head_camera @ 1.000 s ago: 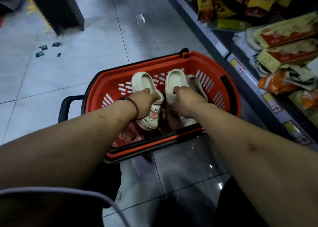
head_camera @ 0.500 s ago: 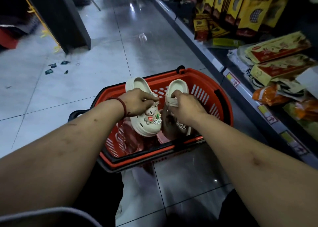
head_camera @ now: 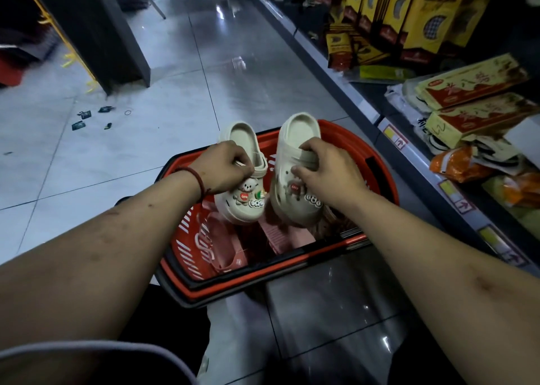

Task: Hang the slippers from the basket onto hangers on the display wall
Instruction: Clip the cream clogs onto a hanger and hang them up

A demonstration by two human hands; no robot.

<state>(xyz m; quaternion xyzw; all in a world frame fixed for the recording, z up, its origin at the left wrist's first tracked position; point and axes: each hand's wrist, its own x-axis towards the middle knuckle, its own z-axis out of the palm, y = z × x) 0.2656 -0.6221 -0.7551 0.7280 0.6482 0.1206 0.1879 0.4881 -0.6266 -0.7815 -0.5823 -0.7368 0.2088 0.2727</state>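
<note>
Status: left grip pinched cream clog strap; right grip clasped second cream clog; both held above red basket. Inside lay pink slippers. Hanging not yet done.

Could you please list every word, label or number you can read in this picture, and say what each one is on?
"Love": red heart charm on the left slipper.
Red charm on the right slipper: too blurred to read.
Yellow-red boxes on the shelf: characters not legible.
Shelf price labels: too small.
</note>
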